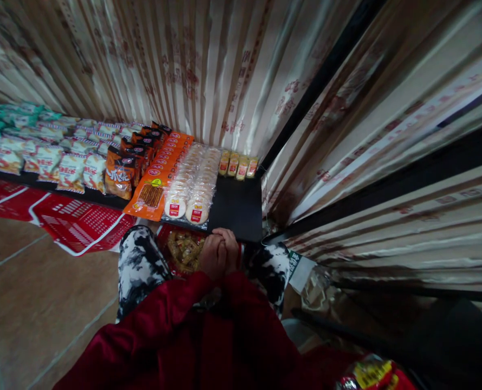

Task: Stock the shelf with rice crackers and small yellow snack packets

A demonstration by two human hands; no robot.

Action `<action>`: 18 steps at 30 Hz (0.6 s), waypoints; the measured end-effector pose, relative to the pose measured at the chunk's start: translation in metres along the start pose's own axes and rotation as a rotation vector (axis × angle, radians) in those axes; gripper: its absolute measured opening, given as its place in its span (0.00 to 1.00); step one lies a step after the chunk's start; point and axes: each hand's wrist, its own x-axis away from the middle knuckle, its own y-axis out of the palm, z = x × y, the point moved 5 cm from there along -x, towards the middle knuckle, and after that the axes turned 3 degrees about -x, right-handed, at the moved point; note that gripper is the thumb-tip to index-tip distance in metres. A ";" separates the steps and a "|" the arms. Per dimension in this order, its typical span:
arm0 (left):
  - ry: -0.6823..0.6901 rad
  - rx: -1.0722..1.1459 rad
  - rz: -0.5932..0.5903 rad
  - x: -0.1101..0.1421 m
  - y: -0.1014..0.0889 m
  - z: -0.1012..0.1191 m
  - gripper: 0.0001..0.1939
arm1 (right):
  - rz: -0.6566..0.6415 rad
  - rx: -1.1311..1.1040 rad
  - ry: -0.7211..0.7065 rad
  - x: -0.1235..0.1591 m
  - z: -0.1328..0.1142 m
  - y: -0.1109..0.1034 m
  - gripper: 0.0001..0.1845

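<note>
Striped cream curtains back a low black shelf lined with snack packets. I see my left hand and right hand pressed together, fingers curled, above a clear bag of brown snacks between my knees; whether they grip anything I cannot tell.

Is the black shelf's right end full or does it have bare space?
Partly bare: black shelf shows empty surface below four small yellow packets.
</note>
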 end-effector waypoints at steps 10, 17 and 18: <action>-0.209 -0.112 -0.230 0.032 0.003 -0.054 0.15 | -0.214 0.043 0.087 0.047 0.038 0.046 0.16; -0.689 -0.461 -0.662 0.028 -0.010 -0.139 0.16 | -0.471 0.196 0.342 0.075 0.086 0.084 0.11; -0.692 -0.477 -0.679 0.027 -0.013 -0.150 0.16 | -0.480 0.199 0.354 0.078 0.090 0.087 0.10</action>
